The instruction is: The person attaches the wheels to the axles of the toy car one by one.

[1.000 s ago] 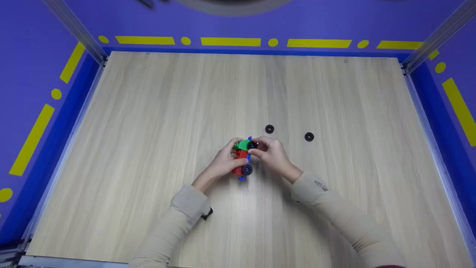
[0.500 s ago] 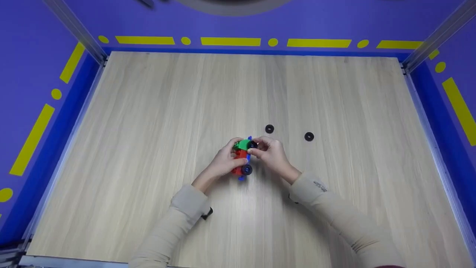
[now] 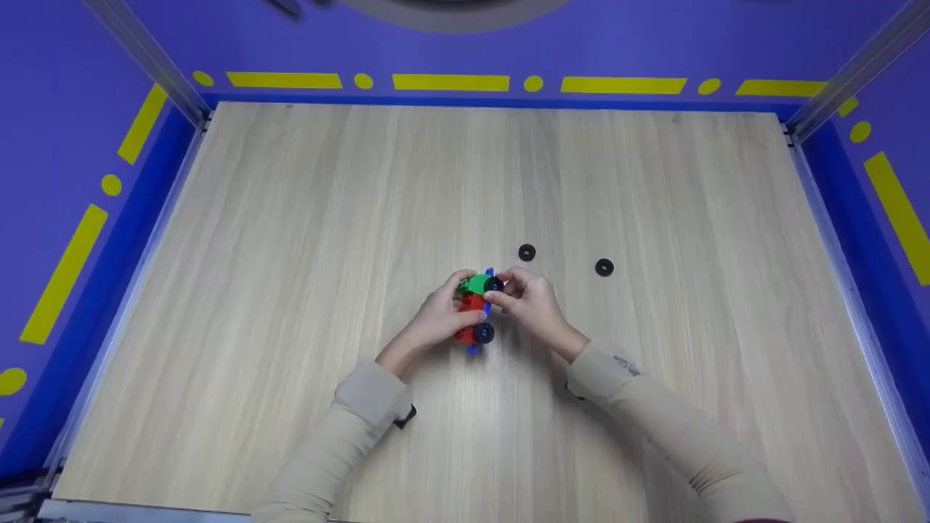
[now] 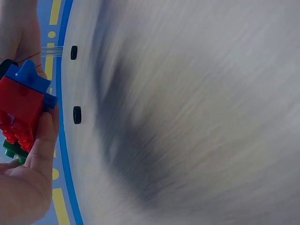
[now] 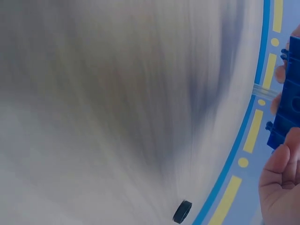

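Note:
A toy brick car, with red bricks [image 3: 473, 303] and a green brick [image 3: 478, 283] on a blue base [image 4: 32, 76], is held off the table. My left hand [image 3: 441, 314] grips its body from the left, thumb along the near side. My right hand [image 3: 536, 299] pinches the black wheel [image 3: 493, 285] at the car's green end between thumb and fingers. Another black wheel [image 3: 484, 333] sits at the red end on the same side. In the right wrist view, the underside of the blue base [image 5: 289, 105] shows, with small bare pegs along one edge.
Two loose black tyres, one [image 3: 527, 252] just beyond the right hand and one [image 3: 604, 267] farther right, lie on the wooden table [image 3: 349, 203]. Dark pieces show partly beside the left sleeve [image 3: 405, 416] and right sleeve [image 3: 574, 392]. Blue walls [image 3: 465, 54] bound the table.
Hardly anything differs. Both hands keep their hold on the car and its wheel, and the loose tyres stay where they were.

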`<state>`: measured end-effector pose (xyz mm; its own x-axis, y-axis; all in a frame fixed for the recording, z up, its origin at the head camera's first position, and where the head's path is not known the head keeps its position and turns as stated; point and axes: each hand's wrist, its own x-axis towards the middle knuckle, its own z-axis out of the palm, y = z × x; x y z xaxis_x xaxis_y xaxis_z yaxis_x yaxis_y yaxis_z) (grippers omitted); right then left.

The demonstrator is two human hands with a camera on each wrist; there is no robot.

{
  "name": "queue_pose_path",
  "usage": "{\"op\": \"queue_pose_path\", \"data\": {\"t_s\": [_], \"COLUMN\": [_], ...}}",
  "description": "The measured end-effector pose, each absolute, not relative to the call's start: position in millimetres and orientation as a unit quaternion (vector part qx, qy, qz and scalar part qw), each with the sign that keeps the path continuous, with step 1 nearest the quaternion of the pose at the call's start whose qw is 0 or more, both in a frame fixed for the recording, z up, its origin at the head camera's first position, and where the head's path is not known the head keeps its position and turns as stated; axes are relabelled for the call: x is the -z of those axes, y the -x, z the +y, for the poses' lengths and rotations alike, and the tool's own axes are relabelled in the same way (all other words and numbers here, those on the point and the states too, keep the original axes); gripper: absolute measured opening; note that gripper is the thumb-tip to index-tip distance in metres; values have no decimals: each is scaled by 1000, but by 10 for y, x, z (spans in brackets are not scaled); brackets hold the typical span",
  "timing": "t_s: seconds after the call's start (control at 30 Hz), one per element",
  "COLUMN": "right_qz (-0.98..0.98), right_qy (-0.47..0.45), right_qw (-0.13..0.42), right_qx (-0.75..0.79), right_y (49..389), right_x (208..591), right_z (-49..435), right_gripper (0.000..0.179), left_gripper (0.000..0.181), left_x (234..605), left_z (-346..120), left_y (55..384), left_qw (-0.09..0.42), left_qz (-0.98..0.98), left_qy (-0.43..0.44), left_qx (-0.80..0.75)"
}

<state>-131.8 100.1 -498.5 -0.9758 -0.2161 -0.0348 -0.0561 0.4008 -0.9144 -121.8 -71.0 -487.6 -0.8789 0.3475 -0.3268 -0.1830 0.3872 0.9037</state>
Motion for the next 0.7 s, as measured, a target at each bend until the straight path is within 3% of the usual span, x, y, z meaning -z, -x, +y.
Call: {"op": "queue_pose_path", "data": {"t_s": [0.3, 0.53, 0.7], "right_qz": [874, 861, 849], "right_qy": [129, 143, 163], "right_qw": [91, 106, 112], "right_qx": [460, 476, 489], "right_y": [1344, 1363, 1379], "right_x": [5021, 4988, 4926], "right_z": [1095, 1174, 1231], "right_gripper": [44, 47, 52], "left_gripper": [71, 80, 78], "left_x": [4943, 4944, 4928], "left_z": [-757, -768, -751], "left_y": [1247, 1239, 1214], "left_qw": [232, 225, 209], "left_qz": [812, 828, 854], "left_qy": [-28, -25, -36], "left_qx": [-535, -513, -476]}}
